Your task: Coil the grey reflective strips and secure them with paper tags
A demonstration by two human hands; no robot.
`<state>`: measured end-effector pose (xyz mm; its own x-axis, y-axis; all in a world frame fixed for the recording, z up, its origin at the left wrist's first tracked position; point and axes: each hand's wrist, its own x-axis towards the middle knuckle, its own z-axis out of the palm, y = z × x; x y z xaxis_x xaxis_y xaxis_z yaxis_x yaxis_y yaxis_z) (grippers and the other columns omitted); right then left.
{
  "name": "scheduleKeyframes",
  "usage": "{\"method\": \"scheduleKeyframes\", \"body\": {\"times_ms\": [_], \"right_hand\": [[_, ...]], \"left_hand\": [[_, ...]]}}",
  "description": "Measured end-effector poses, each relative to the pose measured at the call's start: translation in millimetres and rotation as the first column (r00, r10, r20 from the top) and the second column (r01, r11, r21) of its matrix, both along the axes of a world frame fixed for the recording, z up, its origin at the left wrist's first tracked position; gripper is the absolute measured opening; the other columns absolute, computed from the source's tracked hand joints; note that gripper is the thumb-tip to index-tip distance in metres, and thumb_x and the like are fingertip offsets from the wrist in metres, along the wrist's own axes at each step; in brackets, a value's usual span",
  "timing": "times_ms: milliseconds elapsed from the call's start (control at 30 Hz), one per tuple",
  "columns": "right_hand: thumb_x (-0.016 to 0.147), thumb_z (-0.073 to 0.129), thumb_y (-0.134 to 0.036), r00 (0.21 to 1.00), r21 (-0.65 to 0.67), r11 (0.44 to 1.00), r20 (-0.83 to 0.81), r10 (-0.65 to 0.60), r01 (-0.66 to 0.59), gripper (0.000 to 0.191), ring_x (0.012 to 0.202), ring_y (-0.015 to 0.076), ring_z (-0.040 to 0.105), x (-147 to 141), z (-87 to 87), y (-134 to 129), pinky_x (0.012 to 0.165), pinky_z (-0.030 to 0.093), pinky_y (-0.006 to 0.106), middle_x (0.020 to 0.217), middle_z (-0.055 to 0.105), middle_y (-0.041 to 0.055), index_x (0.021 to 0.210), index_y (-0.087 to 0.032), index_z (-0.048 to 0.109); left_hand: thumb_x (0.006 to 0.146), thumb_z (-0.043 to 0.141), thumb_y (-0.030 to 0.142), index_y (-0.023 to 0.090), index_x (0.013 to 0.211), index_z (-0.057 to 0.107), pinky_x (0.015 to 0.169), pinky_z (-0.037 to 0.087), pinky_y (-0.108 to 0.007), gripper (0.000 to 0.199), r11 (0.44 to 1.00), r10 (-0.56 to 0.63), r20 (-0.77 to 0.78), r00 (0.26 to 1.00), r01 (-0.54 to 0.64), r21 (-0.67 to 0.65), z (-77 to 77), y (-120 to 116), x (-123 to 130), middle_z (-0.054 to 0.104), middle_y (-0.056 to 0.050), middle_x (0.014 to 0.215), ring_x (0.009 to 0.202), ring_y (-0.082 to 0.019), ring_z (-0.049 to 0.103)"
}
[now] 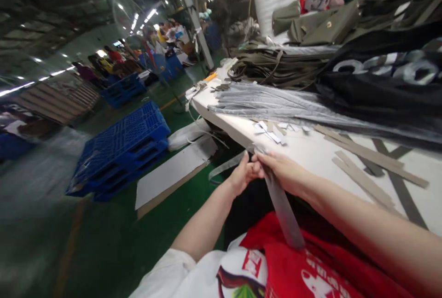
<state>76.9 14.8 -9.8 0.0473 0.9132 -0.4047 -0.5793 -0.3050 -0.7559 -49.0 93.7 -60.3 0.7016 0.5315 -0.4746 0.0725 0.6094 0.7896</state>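
Both hands meet at the near edge of the white table, pinching one long grey fabric strip (283, 210). My left hand (243, 173) is closed on it, thumb up, and a loop of the strip hangs out to the left. My right hand (281, 169) grips it just beside, back of the hand up. From there the strip runs down over the red apron (317, 261). Small white and tan labels or scraps (271, 131) lie on the table beyond my fingers. Behind them lies a bundle of long grey strips (269, 100).
The white table (238, 127) also bears tan and dark flat strips (373, 155), olive fabric pieces (276, 65) and black material with metal rings (417, 72). On the green floor to the left are stacked blue pallets (124, 137) and a white board (172, 173). Several people stand far back.
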Motion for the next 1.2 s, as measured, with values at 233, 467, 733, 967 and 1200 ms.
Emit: {"method": "scheduleKeyframes", "body": {"times_ms": [233, 467, 733, 967, 1200], "right_hand": [[0.099, 0.044, -0.022, 0.944, -0.183, 0.963, -0.229, -0.237, 0.198, 0.019, 0.052, 0.0095, 0.059, -17.5, -85.5, 59.2, 0.053, 0.051, 0.02, 0.067, 0.068, 0.0013, 0.091, -0.016, 0.06], [0.098, 0.045, -0.02, 0.943, -0.28, 0.939, -0.205, -0.263, 0.201, 0.017, 0.058, 0.0122, 0.065, 2.2, -135.6, 24.2, 0.058, 0.056, 0.023, 0.073, 0.071, 0.0033, 0.099, -0.017, 0.061], [0.101, 0.037, -0.028, 0.98, -0.281, 0.945, -0.055, -0.189, 0.166, 0.028, 0.078, 0.0122, 0.07, 27.6, -156.0, -51.3, 0.074, 0.057, 0.024, 0.098, 0.074, 0.0065, 0.111, -0.02, 0.062], [0.084, 0.061, -0.033, 0.932, -0.325, 0.945, 0.35, 0.094, 0.027, 0.023, 0.074, 0.0248, 0.067, 44.7, -164.8, -104.4, 0.08, 0.055, 0.041, 0.066, 0.068, 0.0099, 0.069, -0.015, 0.066], [0.08, 0.054, -0.014, 0.363, 0.059, 0.881, 0.922, 0.131, -0.469, 0.043, 0.109, 0.0247, 0.06, 18.6, -135.1, -117.9, 0.101, 0.044, 0.044, 0.118, 0.067, 0.0101, 0.122, -0.02, 0.06]], "left_hand": [[0.08, 0.063, 0.059, 0.008, 0.098, 0.065, 0.077, 0.051, -0.035, 0.055, 0.978, -0.06, -0.012, 0.998, 0.056, -0.2, -21.0, -56.3, -49.3, 0.072, -0.012, 0.078, 0.071, -0.023, 0.07], [0.076, 0.067, 0.057, 0.011, 0.092, 0.064, 0.053, 0.046, -0.024, 0.049, 0.941, -0.276, -0.19, 0.942, 0.226, -0.25, -46.7, -68.2, -84.9, 0.057, 0.003, 0.062, 0.05, -0.012, 0.06], [0.079, 0.062, 0.059, 0.01, 0.092, 0.065, 0.044, 0.031, -0.02, 0.052, 0.899, -0.4, -0.192, 0.896, 0.344, -0.271, -55.4, -79.9, -54.0, 0.052, 0.004, 0.06, 0.042, -0.005, 0.043], [0.086, 0.052, 0.057, 0.01, 0.087, 0.064, 0.038, 0.011, -0.02, 0.048, 0.885, -0.461, -0.303, 0.834, 0.409, -0.22, -54.8, -78.6, -40.1, 0.047, 0.006, 0.052, 0.034, -0.002, 0.024], [0.091, 0.04, 0.059, 0.009, 0.085, 0.067, 0.036, 0.011, -0.023, 0.057, 0.848, -0.527, -0.226, 0.819, 0.49, -0.203, -43.7, -85.1, -26.3, 0.057, 0.0, 0.051, 0.03, -0.004, 0.024]]}}
